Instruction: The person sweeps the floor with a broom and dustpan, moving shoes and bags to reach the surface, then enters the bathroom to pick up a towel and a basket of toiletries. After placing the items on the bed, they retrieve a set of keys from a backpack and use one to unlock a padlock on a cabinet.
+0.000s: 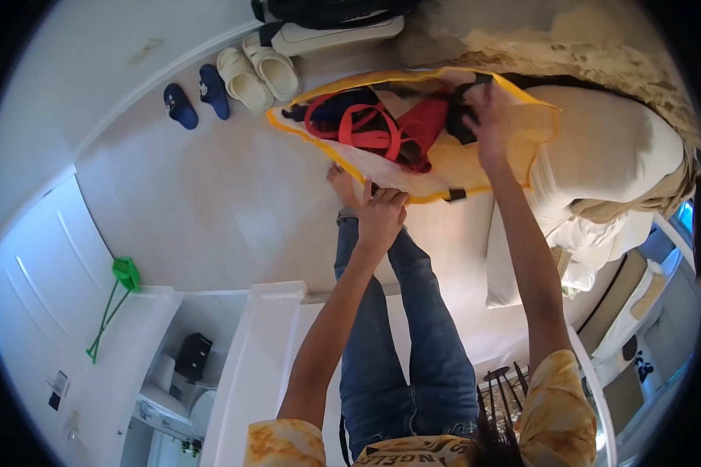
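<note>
A large bag (444, 175) with a whitish inside and yellow trim hangs wide open in front of me. My left hand (383, 216) is closed around its near rim. Over the right part of the opening is my right hand (489, 124), smeared by motion, right beside a dark cloth-like item (461, 117); I cannot tell whether the fingers hold it. Within the bag lie a red item with loop straps (370, 140), a bundle of red fabric (420, 128) and some dark blue fabric (339, 107). The bottom of the bag is hidden under these things.
Cream clogs (245, 78) and dark blue slippers (181, 107) stand on the pale floor by the left wall. A cream padded seat (607, 136) is at the right, with cloths on it. A green long-handled dustpan (125, 272) leans near the white door (43, 257).
</note>
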Tool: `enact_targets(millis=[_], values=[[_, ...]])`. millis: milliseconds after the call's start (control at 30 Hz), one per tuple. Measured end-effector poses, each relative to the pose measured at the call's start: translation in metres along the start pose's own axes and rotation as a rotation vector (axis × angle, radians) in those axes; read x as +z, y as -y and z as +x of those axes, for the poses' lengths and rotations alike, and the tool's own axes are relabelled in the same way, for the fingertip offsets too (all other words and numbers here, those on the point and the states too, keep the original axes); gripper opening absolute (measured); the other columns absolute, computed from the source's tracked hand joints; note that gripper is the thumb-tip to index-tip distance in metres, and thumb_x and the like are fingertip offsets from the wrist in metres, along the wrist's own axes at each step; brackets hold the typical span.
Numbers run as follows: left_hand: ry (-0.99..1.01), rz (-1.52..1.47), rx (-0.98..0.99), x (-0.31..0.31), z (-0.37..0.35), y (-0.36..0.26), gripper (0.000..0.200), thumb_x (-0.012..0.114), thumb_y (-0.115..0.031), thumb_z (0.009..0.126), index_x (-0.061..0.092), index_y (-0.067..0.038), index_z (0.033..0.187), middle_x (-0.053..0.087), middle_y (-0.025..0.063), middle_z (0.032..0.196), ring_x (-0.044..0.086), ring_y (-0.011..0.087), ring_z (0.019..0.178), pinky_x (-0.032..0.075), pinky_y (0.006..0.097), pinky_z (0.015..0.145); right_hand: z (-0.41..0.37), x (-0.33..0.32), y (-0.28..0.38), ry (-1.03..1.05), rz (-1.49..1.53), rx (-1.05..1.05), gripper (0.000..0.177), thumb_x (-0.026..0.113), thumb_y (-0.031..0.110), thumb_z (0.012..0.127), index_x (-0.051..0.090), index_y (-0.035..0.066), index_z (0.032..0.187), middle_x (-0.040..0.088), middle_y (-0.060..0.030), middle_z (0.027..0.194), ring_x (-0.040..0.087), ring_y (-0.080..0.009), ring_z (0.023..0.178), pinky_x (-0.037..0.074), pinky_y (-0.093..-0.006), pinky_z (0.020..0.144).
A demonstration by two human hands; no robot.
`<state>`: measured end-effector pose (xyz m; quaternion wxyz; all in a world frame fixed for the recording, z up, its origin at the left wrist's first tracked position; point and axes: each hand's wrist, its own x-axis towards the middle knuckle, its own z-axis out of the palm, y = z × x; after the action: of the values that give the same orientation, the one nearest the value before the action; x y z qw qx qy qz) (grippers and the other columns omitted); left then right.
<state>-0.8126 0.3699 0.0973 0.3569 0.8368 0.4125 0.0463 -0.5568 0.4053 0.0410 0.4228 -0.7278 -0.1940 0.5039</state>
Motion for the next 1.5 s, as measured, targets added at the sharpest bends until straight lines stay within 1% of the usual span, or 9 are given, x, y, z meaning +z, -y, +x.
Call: enact_targets(millis=[233,400,500,767,967,1133,1200,1267,1500], values=[[-0.048,-0.033,0.033,0.000,-0.001,0.011,0.022,0.058,-0.010,0.068,0.061,-0.012,0.089,0.058,-0.0008,0.088,0.054,0.0128,0.092,0.021,0.0461,0.102,-0.013,0.069,-0.064,-0.022,-1.255,0.022,0.072,0.066,0.041,0.066,0.041,0.003,0.122,0.053,-0.0210,0.110,0.051,-0.0325,0.102,0.042,-0.0376,0.085],[-0.037,-0.063,-0.002,-0.011,-0.004,0.003,0.027,0.058,-0.007,0.070,0.061,-0.012,0.096,0.059,-0.0001,0.096,0.052,0.0156,0.099,0.019,0.0454,0.102,-0.016,0.088,0.009,0.757,-1.292,0.133,0.043,0.059,0.037,0.074,0.057,0.006,0.103,0.060,-0.0174,0.091,0.057,-0.0271,0.091,0.043,-0.0362,0.082],[-0.154,-0.038,0.005,-0.027,-0.005,-0.002,0.030,0.058,-0.005,0.069,0.060,-0.011,0.098,0.059,0.0018,0.099,0.051,0.0181,0.102,0.022,0.0439,0.101,-0.038,0.093,-0.015,0.445,-0.621,-0.535,0.019,0.058,0.028,0.075,0.064,0.011,0.080,0.062,-0.0132,0.074,0.060,-0.0278,0.074,0.047,-0.0368,0.066],[-0.056,-0.250,-0.305,-0.091,-0.009,-0.020,0.014,0.053,-0.008,0.082,0.061,-0.003,0.091,0.062,0.0111,0.077,0.060,0.0228,0.074,0.043,0.0332,0.080,-0.144,0.084,0.076,0.118,-0.295,-0.161,0.009,0.059,0.009,0.075,0.061,0.002,0.081,0.061,-0.0107,0.067,0.060,-0.0157,0.062,0.047,-0.0280,0.057],[-0.717,-0.657,-0.283,-0.159,0.109,0.043,0.023,0.051,-0.008,0.084,0.055,-0.004,0.106,0.060,0.0054,0.087,0.055,0.0120,0.076,0.044,0.0231,0.071,-0.101,0.061,0.136,0.010,-0.313,-0.405,0.020,0.051,0.000,0.077,0.057,0.001,0.096,0.060,-0.0121,0.074,0.059,-0.0187,0.065,0.047,-0.0293,0.060],[-0.686,-0.629,-0.269,-0.226,0.178,0.051,0.028,0.050,-0.003,0.081,0.052,-0.003,0.109,0.057,0.0069,0.100,0.054,0.0148,0.083,0.043,0.0256,0.074,0.016,0.094,0.214,-0.425,-0.541,-0.835,0.030,0.046,-0.003,0.076,0.052,0.001,0.105,0.058,-0.0209,0.083,0.056,-0.0375,0.076,0.046,-0.0377,0.069],[-0.648,-0.649,-0.207,-0.229,0.191,0.067,0.028,0.050,-0.002,0.081,0.052,-0.004,0.109,0.056,0.0081,0.103,0.055,0.0163,0.086,0.043,0.0270,0.075,0.061,0.107,0.230,-0.512,-0.754,-0.689,0.034,0.048,0.001,0.077,0.048,0.000,0.111,0.056,-0.0204,0.101,0.055,-0.0359,0.092,0.044,-0.0439,0.080],[-0.584,-0.714,-0.134,-0.232,0.197,0.086,0.028,0.050,-0.001,0.080,0.052,-0.004,0.108,0.055,0.0083,0.104,0.054,0.0159,0.088,0.043,0.0268,0.075,0.104,0.108,0.247,-0.354,-0.943,-0.038,0.029,0.049,0.007,0.078,0.051,0.000,0.107,0.055,-0.0212,0.104,0.055,-0.0361,0.093,0.045,-0.0444,0.079],[-0.335,-0.683,-0.253,-0.267,0.191,0.131,0.022,0.049,0.002,0.078,0.057,-0.005,0.098,0.058,0.0059,0.095,0.055,0.0152,0.084,0.043,0.0273,0.072,0.132,0.107,0.258,-0.580,-0.962,-0.037,0.025,0.055,0.018,0.075,0.061,-0.005,0.082,0.059,-0.0244,0.081,0.058,-0.0380,0.081,0.045,-0.0417,0.072]])
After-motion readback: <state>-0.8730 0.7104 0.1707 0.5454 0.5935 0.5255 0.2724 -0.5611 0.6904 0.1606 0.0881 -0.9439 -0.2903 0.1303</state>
